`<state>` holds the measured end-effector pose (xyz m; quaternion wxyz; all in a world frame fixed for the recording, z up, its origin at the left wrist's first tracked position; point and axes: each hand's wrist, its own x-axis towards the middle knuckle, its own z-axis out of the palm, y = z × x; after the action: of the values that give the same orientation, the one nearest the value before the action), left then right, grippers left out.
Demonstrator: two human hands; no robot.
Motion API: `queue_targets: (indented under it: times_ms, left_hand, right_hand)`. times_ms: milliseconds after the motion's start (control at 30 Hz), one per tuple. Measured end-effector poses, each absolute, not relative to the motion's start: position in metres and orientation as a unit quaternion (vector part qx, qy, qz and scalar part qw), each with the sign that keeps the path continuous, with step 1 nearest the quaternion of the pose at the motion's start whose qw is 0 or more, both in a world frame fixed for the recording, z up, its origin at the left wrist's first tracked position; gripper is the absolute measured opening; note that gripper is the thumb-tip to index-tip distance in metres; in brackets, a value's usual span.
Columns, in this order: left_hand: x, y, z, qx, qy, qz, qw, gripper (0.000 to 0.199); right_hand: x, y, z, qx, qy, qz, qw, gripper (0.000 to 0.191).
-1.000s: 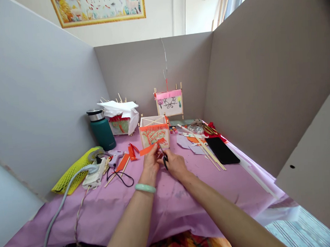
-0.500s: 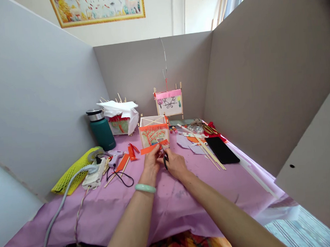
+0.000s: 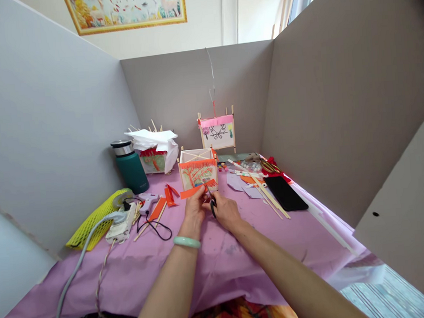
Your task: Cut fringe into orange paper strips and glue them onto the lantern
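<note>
My left hand (image 3: pixel 195 206), with a pale green bangle (image 3: pixel 186 242) on its wrist, pinches an orange paper strip (image 3: pixel 187 193). In my right hand (image 3: pixel 225 209) are small black-handled scissors (image 3: pixel 213 205), their blades at the strip beside my left fingertips. The strip's right end has short cuts. Just behind both hands stands a stick-framed box lantern (image 3: pixel 198 173) with an orange fringe and a drawn tree on its front. Fingers partly hide the scissors' handles.
On the left are a teal bottle (image 3: pixel 131 169), a power strip (image 3: pixel 120 228), a glue gun (image 3: pixel 148 202) and a yellow mesh bag (image 3: pixel 96 220). Wooden sticks (image 3: pixel 269 201) and a black phone (image 3: pixel 286 193) lie right. A pink-trimmed lantern (image 3: pixel 217 132) hangs behind. Grey panels (image 3: pixel 199 82) enclose the table.
Almost nothing differs. The scissors have shifted very slightly in my right hand; my left hand keeps its hold on the strip.
</note>
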<state>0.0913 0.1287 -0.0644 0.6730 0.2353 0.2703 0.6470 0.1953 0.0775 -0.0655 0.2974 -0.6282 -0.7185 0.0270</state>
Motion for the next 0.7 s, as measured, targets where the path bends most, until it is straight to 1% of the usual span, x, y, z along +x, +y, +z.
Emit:
queue_targets:
  times_ms: [167, 300, 700]
  left_hand:
    - [0.0911, 0.1309, -0.067, 0.223, 0.266, 0.654, 0.673, 0.024]
    - [0.0905, 0.1332, -0.0676, 0.195, 0.262, 0.663, 0.674, 0.025]
    - [0.0895, 0.1347, -0.0681, 0.182, 0.257, 0.662, 0.68, 0.021]
  right_hand:
    - [0.1951, 0.0748, -0.064, -0.616, -0.723, 0.026, 0.311, 0.036]
    - [0.1952, 0.0731, -0.0643, -0.609, -0.731, 0.025, 0.307, 0.036]
    - [0.1953, 0.0733, -0.0659, -0.597, -0.741, 0.016, 0.307, 0.037]
